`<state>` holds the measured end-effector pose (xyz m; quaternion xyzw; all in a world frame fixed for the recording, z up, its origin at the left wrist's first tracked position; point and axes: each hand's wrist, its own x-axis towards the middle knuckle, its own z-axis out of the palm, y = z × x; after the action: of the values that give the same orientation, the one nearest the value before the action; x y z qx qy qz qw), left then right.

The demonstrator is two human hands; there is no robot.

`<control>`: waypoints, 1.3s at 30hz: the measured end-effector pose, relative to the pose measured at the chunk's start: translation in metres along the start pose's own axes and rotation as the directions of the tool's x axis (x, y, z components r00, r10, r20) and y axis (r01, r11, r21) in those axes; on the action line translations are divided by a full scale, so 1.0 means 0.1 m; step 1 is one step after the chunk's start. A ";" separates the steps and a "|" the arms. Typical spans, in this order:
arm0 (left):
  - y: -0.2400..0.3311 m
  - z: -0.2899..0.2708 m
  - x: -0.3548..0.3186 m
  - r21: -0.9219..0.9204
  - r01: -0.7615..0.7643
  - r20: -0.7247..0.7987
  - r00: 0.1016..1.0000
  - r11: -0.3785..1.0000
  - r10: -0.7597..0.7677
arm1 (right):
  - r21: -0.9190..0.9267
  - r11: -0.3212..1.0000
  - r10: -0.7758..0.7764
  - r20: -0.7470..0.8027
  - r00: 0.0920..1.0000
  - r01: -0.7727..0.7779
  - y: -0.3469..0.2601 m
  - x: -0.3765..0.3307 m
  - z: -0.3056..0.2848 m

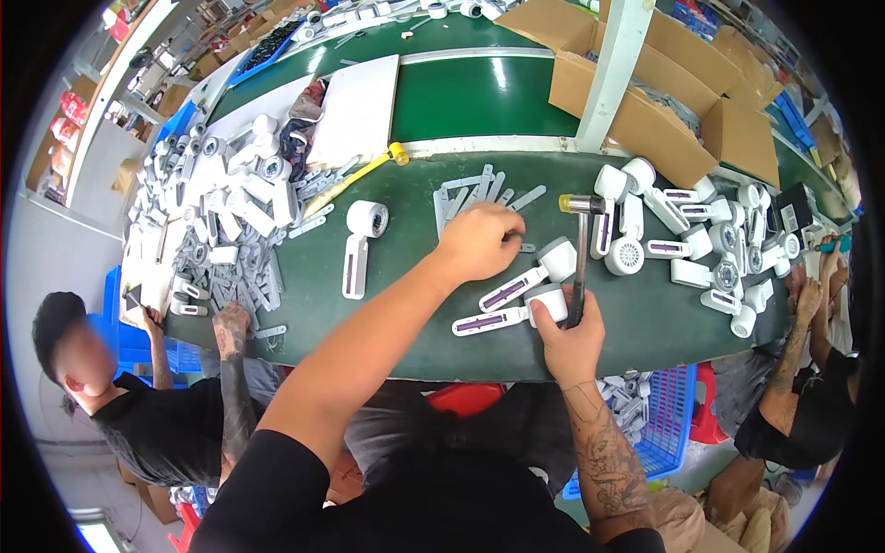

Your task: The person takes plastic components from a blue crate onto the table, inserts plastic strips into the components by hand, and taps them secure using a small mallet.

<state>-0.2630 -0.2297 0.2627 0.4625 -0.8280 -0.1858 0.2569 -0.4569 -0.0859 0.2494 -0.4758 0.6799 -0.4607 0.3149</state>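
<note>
The person's dark-sleeved shoulders and two bare forearms fill the lower frame, reaching up over a green worktable (pixel 406 313). The right hand (pixel 567 336), its forearm tattooed, is closed around the handle of a small mallet (pixel 579 253) that stands nearly upright, its metal and yellow head at the top. Just left of the mallet lie two white handheld devices: the nearer device (pixel 502 318) touches the right hand's thumb side, and the farther device (pixel 530 276) lies angled just above it. The left hand (pixel 479 241) rests farther left of the mallet, fingers curled down onto a scatter of flat grey strips (pixel 479 194); whether it pinches one cannot be told. Far left of the mallet sits a lone white device (pixel 359 235), then a large heap of white parts (pixel 221 203). Right of the mallet lies a cluster of finished-looking devices (pixel 701 240), with open cardboard boxes (pixel 645 101) above. Co-workers sit at both table ends. As a judgement, picking a single strip cleanly and seating it square before any tapping would serve best, with light, straight taps.
</note>
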 end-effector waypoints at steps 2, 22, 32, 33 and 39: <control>0.03 -0.04 -0.05 0.087 -0.031 0.071 0.997 0.996 0.025 | 0.030 0.999 0.012 0.001 1.000 -0.012 0.01 0.00 0.01; 0.71 0.05 -1.22 -0.294 0.060 -0.174 0.978 0.954 -0.116 | -0.090 0.990 -0.116 -0.040 0.992 0.112 0.07 -0.02 0.04; 0.55 0.17 -1.24 -0.358 0.003 -0.275 0.955 0.934 -0.109 | -0.237 0.905 -0.298 0.242 0.923 0.354 -0.17 -0.41 -0.90; 0.54 0.18 -1.24 -0.363 0.006 -0.276 0.954 0.932 -0.113 | -0.242 0.903 -0.296 0.246 0.923 0.355 -0.25 -0.48 -1.03; 0.51 0.19 -1.25 -0.363 -0.028 -0.286 0.955 0.932 -0.083 | -0.347 0.869 -0.252 0.304 0.919 0.353 -0.43 -0.69 -1.16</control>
<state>-0.2536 -0.0948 0.2432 0.4412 -0.7249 -0.2674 0.4564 -0.5177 0.0115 0.3317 -0.6845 0.6299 -0.2945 0.2188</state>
